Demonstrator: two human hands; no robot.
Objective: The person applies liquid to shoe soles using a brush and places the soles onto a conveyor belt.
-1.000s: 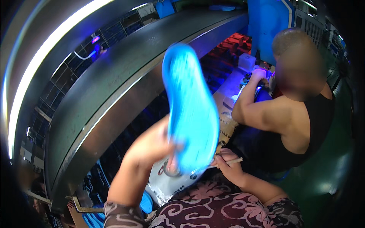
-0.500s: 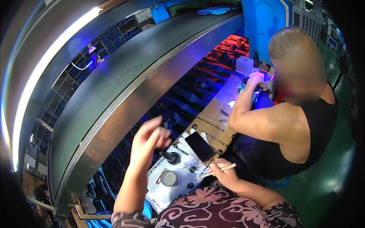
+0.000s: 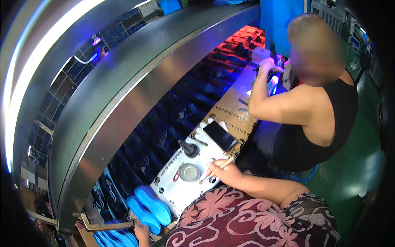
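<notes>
My right hand is closed around a thin wooden-handled brush, its bristle end pointing down over the white board, just right of a small round cup with greyish contents. My left hand is low at the left, beside the near end of a pair of blue shoe soles. Its fingers are partly hidden, and whether they grip a sole cannot be made out. Beyond the cup stands a dark cone-topped bottle. A black phone rests on a white glove.
A printed cardboard work surface runs along a conveyor holding dark shoe parts. Above it curves a metal-edged belt. More blue soles lie at lower left, near a wooden bar. A co-worker sits at the right.
My left hand has dropped from above the conveyor to beside the blue soles. My right hand keeps the brush, now closer to the cup. The view has shifted, showing more of the soles.
</notes>
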